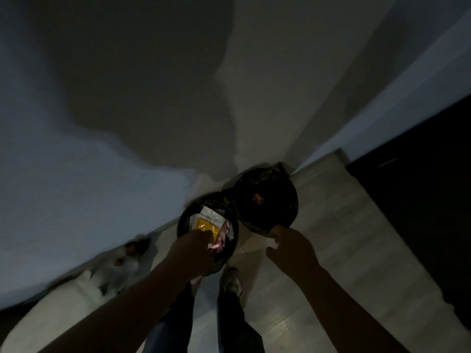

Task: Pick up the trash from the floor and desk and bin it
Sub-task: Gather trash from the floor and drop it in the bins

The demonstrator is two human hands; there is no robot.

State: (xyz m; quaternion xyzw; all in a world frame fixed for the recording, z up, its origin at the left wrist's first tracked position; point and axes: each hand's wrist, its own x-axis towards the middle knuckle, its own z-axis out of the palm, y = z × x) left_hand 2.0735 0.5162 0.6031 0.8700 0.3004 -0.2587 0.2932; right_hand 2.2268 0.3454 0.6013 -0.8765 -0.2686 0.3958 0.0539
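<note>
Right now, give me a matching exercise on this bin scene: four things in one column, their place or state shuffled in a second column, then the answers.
1 round dark bin lid
2 yellow plastic packet
3 left hand
4 pale shoe

A on the tiled floor
B inside the round dark bin
C tipped open, right hand holds its edge
D over the bin's mouth

Pairs: 1-C, 2-B, 3-D, 4-A
</note>
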